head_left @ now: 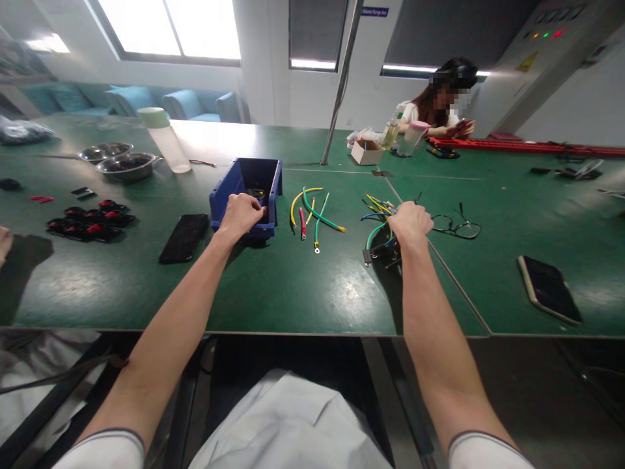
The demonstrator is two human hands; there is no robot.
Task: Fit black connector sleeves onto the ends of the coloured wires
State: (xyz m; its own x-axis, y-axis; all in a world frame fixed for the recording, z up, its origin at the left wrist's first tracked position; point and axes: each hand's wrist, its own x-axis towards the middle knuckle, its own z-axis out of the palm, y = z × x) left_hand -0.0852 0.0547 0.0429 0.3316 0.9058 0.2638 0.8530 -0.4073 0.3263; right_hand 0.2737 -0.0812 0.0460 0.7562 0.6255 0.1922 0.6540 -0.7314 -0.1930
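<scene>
My left hand (240, 216) reaches over the front wall of a blue plastic bin (219, 202), its fingers curled together inside. Whatever they pinch is hidden; a small dark and yellow piece (256, 194) shows behind them. My right hand (411, 223) is closed on a bundle of wires (378, 212) with yellow, blue and green leads and black ends, low over the table. Between my hands lie several loose cables: a green cable (325, 212), a yellow cable (294, 207), a short red cable (303, 225), and a green one with a ring terminal (317, 249).
A black phone (184, 239) lies left of the bin, beside black-and-red parts (90, 221). Metal bowls (127, 170) and a bottle (166, 140) stand behind. Eyeglasses (463, 229) and another phone (549, 288) lie right. A pole (342, 85) rises mid-table; a person (439, 104) sits opposite.
</scene>
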